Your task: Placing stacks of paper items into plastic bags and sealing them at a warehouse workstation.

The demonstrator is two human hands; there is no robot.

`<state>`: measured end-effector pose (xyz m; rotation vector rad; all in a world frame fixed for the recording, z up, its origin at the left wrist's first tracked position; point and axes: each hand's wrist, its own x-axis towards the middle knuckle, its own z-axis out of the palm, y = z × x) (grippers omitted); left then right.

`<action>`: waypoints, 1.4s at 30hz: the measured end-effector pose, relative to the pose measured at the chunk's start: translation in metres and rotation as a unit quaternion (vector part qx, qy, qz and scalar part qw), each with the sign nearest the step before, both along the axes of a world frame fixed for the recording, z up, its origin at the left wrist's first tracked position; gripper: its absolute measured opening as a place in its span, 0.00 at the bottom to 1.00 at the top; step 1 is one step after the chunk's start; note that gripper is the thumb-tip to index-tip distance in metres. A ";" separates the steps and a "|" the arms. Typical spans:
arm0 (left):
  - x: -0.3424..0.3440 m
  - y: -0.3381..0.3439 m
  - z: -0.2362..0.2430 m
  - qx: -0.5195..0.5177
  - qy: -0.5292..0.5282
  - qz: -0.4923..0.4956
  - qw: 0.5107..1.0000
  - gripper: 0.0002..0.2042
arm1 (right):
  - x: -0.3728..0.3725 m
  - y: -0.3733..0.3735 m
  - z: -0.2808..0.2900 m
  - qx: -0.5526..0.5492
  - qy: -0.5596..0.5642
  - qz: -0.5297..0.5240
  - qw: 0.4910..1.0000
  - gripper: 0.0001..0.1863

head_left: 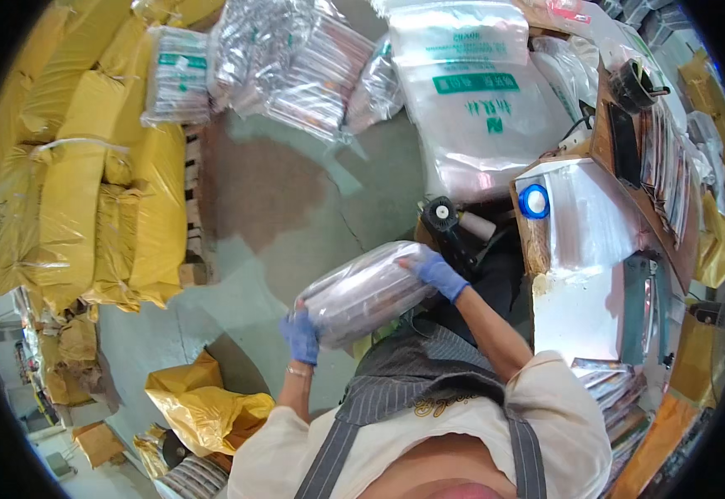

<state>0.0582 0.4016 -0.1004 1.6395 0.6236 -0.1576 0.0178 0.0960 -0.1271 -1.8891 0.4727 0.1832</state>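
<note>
Between my two hands is a plump bundle wrapped in clear plastic [364, 295], held at a slant in front of my apron. My left hand [299, 334], in a blue glove, grips its lower left end. At the upper right end, my right hand [437, 274] is closed on the wrap, also gloved in blue. What the bundle contains cannot be made out through the shiny film. Just beyond my right hand stands a black device with a round knob [441, 213], beside a pale cone-shaped spool [477, 225].
Yellow wrapped bales [88, 183] are stacked on a pallet at left. Several clear-wrapped bundles [321, 75] lie at the far side. A pile of printed clear bags [487, 108] is farther right. A white workbench [579, 308] holds a blue tape roll [534, 201]. A crumpled yellow sack [204, 403] lies near left.
</note>
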 end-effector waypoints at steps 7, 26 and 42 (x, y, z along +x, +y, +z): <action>0.126 -0.104 0.184 0.260 -0.431 -0.325 0.800 0.07 | -0.077 0.057 0.088 0.493 -0.156 -0.295 0.803 0.29; 0.064 -0.220 0.152 0.168 -0.575 -0.313 0.737 0.34 | -0.022 -0.036 0.216 -0.301 -0.490 -0.297 0.763 0.24; -0.505 -0.475 0.040 0.106 -0.352 -0.855 0.366 0.40 | -0.681 -0.047 0.262 -0.571 0.550 -0.506 0.341 0.09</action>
